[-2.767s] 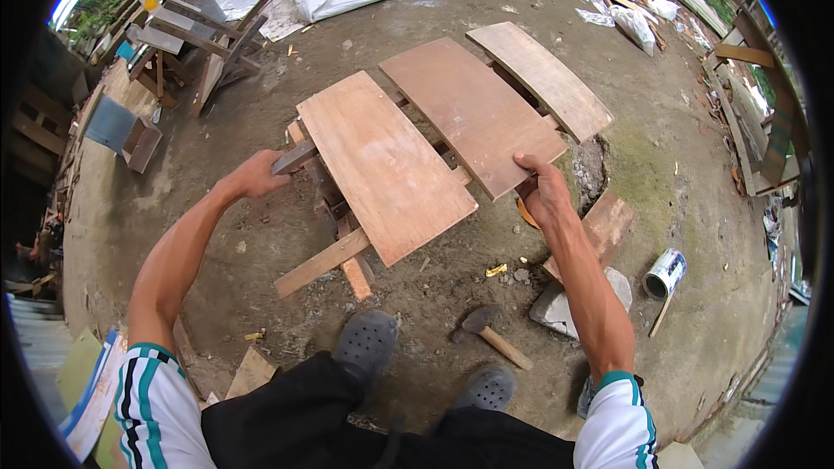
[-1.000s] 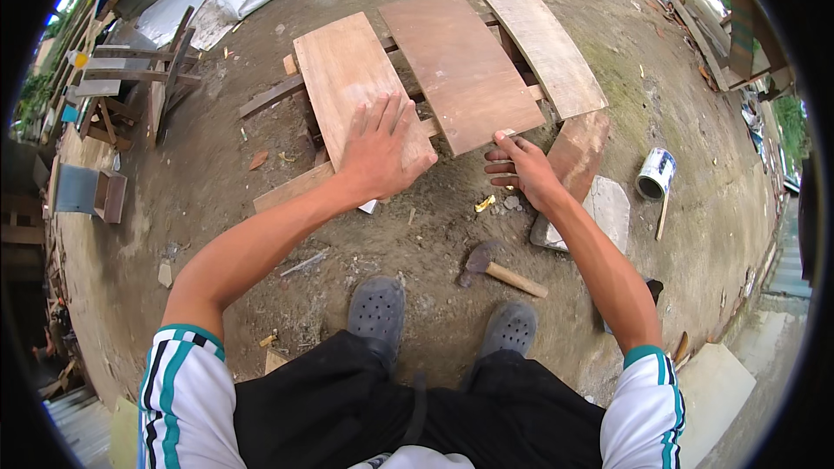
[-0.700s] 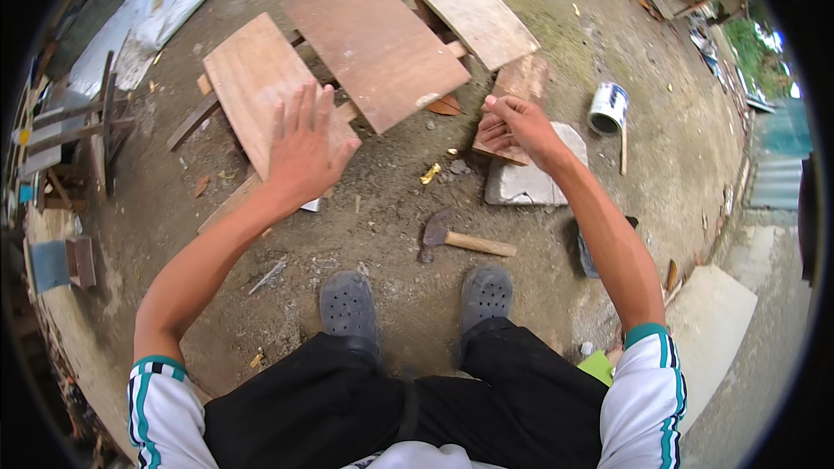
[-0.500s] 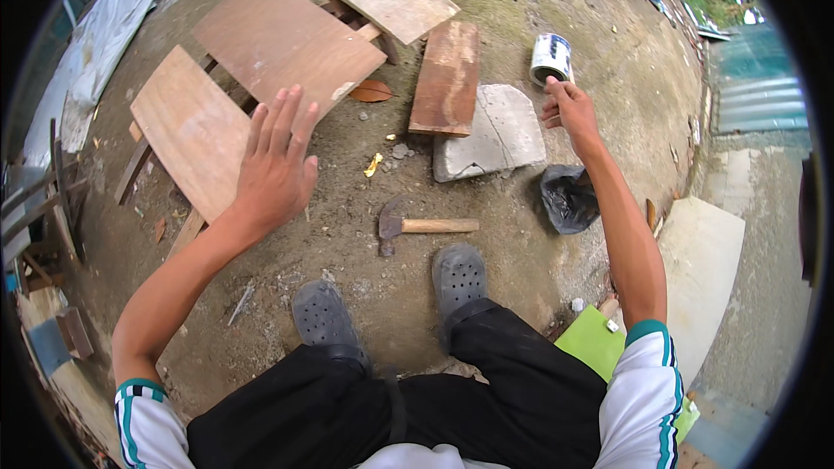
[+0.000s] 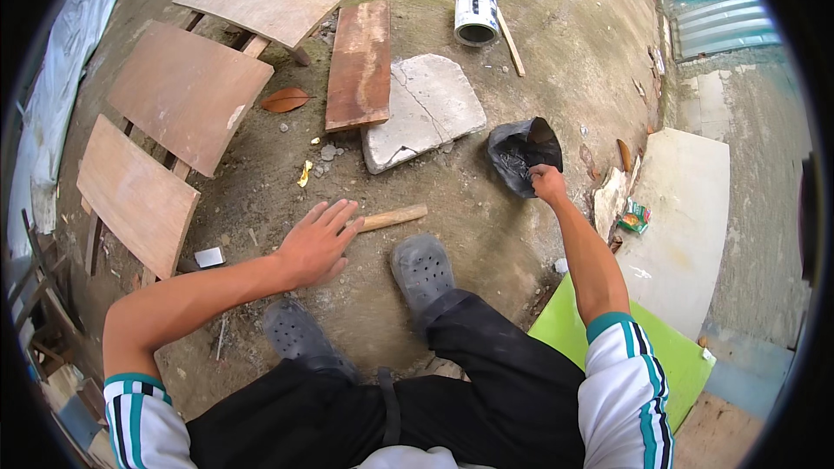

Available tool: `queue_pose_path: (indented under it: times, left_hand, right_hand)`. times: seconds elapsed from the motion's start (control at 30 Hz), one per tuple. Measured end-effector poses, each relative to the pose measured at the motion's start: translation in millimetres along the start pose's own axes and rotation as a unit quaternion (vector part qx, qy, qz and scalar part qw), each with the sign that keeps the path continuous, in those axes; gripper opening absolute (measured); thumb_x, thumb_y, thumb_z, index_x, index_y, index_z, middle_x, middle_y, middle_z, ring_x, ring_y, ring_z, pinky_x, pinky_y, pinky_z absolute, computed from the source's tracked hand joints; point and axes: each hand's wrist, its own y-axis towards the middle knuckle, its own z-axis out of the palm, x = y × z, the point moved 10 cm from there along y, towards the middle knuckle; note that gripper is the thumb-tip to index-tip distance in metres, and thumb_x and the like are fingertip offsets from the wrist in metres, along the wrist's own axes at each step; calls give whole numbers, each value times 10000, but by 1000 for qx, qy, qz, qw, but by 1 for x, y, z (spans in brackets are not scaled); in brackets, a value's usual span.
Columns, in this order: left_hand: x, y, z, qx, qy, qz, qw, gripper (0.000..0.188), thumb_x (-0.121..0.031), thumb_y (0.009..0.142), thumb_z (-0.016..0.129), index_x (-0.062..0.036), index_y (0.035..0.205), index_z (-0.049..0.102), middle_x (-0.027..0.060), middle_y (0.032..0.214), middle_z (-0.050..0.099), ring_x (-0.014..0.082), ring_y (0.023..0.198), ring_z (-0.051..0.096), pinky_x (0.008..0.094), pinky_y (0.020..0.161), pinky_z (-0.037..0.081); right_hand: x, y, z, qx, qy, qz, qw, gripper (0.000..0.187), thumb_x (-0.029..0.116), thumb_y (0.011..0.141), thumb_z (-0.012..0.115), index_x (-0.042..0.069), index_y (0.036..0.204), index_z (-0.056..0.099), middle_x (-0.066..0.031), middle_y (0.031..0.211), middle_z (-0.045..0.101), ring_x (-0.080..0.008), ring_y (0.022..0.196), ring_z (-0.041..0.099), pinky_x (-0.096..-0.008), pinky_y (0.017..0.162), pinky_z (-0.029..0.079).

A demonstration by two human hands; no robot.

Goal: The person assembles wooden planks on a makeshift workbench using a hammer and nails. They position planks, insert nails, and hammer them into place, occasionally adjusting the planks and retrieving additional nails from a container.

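Note:
My right hand (image 5: 546,183) is closed on the near rim of a black plastic bag (image 5: 511,156) that stands open on the ground; what lies in it is too small to make out. My left hand (image 5: 320,245) hovers with fingers spread and nothing in it, above the hammer (image 5: 395,216). Only the hammer's wooden handle shows, since that hand covers its head. Beyond the hammer, a reddish-brown board (image 5: 359,65) rests with one edge on a cracked concrete slab (image 5: 426,113).
Three plywood panels (image 5: 191,91) lie across wooden rails at the left. A paint can (image 5: 477,17) lies on its side at the back beside a stick (image 5: 511,43). At the right are a green sheet (image 5: 634,347), a pale panel (image 5: 678,226) and a small green packet (image 5: 635,217).
My right hand has come down from near the paint can to the black bag and taken its rim. My left hand has moved from beside the panels to over the hammer. The view has turned rightward.

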Motion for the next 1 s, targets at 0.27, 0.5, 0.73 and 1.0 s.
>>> queue_pose_path:
  times: [0.27, 0.5, 0.73, 1.0]
  left_hand:
    - [2, 10, 8, 15, -23, -31, 999, 768, -344, 924, 661, 16, 1526, 347, 243, 1599, 316, 387, 1503, 297, 509, 1242, 246]
    - [3, 16, 18, 32, -48, -50, 997, 756, -341, 935, 651, 16, 1524, 340, 247, 1589, 324, 396, 1492, 313, 513, 1239, 253]
    - [-2, 15, 17, 8, -59, -56, 997, 742, -328, 914, 676, 22, 1496, 377, 253, 1551, 371, 395, 1460, 365, 520, 1209, 304]
    - [-5, 6, 25, 41, -56, -70, 995, 736, -336, 929, 654, 22, 1505, 367, 248, 1572, 347, 387, 1466, 359, 510, 1209, 308]
  right_hand:
    - [30, 10, 7, -62, 4, -29, 998, 224, 189, 932, 662, 50, 1077, 761, -207, 873, 743, -365, 790, 736, -430, 795, 562]
    - [1, 26, 25, -59, 50, 121, 990, 247, 232, 909, 742, 32, 1051, 778, -154, 801, 757, -291, 651, 727, -394, 720, 570]
    - [5, 28, 24, -39, 100, 154, 982, 244, 257, 852, 782, 66, 1005, 782, -211, 986, 757, -371, 996, 726, -438, 905, 549]
    - [-5, 61, 49, 21, -14, 27, 999, 239, 181, 917, 644, -26, 993, 737, -194, 797, 736, -265, 572, 714, -394, 612, 581]
